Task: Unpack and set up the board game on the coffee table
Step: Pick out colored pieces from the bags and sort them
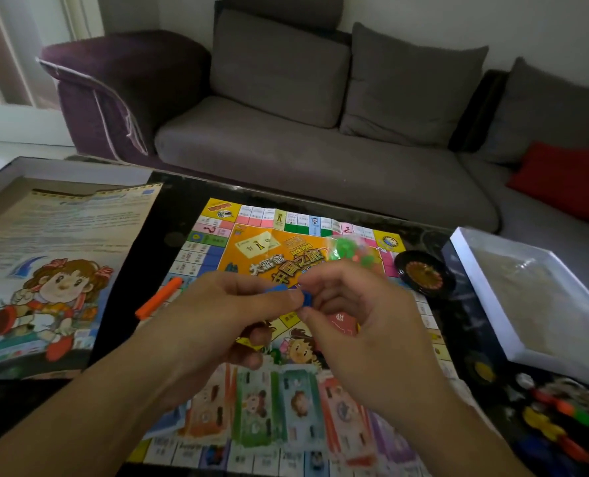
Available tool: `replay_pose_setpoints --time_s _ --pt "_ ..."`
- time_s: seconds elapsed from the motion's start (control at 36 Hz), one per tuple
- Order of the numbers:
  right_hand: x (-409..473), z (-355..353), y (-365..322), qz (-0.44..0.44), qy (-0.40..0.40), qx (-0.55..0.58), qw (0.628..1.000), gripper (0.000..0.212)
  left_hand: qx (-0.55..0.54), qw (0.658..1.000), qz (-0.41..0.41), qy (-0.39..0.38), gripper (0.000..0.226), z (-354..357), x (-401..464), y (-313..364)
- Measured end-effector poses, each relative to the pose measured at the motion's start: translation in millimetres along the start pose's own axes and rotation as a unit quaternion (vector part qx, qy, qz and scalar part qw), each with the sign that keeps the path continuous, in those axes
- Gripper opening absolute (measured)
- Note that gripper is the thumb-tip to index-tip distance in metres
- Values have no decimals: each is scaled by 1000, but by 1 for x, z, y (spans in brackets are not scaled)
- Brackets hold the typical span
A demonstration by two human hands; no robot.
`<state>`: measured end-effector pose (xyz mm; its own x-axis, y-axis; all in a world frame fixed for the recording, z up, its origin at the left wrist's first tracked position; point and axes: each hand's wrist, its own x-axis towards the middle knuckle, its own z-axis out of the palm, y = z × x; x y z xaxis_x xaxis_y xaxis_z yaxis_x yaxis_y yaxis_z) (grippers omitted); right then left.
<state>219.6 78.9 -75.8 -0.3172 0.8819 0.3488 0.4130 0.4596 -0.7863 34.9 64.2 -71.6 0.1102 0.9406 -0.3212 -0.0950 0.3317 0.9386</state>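
Note:
The colourful game board (214, 242) lies unfolded on the dark coffee table (124, 304). Above its middle, my left hand (224, 315) and my right hand (365, 321) meet, both pinching a small blue plastic piece (286, 292). My left hand also curls around a yellow piece (250, 343) in its lower fingers. An orange plastic piece (158, 297) rests on the board's left edge. A clear bag of green and red tokens (351, 251) sits on the board's far side. Stacks of paper money (262, 407) line the board's near edge.
A box half (7, 180) holding a rules sheet with a cartoon girl (55, 270) sits on the left. A small black roulette wheel (423, 271) and a white-rimmed box half (485, 290) stand on the right. Coloured pawns (557, 421) lie at the near right. A grey sofa (320, 160) is behind.

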Motion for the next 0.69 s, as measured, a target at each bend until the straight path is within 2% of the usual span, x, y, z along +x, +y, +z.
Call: replay_pose_setpoints --time_s 0.17,0.31,0.39,0.47,0.58,0.64,0.69 --pt "1 2 5 24 6 -30 999 33 47 992 82 88 13 4 6 -9" --pt "0 1 4 41 15 10 999 33 18 990 81 111 15 4 8 -9" --pt "1 -1 0 55 24 84 995 32 -5 991 67 118 18 2 8 -7" --pt "1 -1 -6 53 45 154 986 27 -12 991 64 119 21 1 8 -7" --pt "1 4 -9 48 53 147 987 27 -39 994 58 89 22 3 5 -8" --pt "0 6 -9 50 55 153 985 27 -56 995 53 69 13 5 2 -8" --pt "0 6 -10 47 60 169 983 25 -73 995 47 48 20 5 0 -6"
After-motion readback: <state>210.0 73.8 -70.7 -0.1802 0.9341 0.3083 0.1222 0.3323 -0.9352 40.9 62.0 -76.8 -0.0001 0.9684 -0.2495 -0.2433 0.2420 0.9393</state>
